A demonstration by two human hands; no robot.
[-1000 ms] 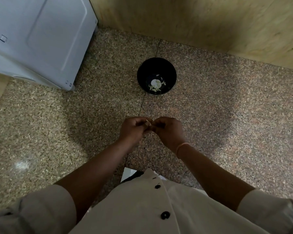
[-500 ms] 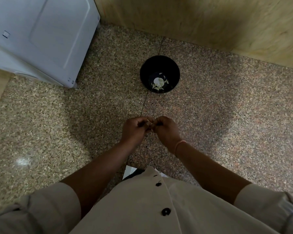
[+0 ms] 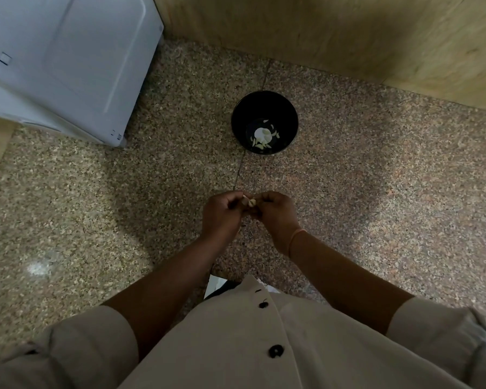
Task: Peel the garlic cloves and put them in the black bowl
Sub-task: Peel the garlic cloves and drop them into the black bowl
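Two hands (image 3: 221, 217) (image 3: 277, 217) pinch one garlic clove (image 3: 250, 202) near one black bowl (image 3: 264, 108).

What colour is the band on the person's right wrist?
Pale pinkish orange. The band shows best in the head view, the only view given.

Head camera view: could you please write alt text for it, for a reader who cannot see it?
Seen from above, a person's left hand and right hand pinch a garlic clove between them over a speckled stone surface. Beyond the hands stands a black bowl holding pale garlic pieces; a white appliance is at upper left.
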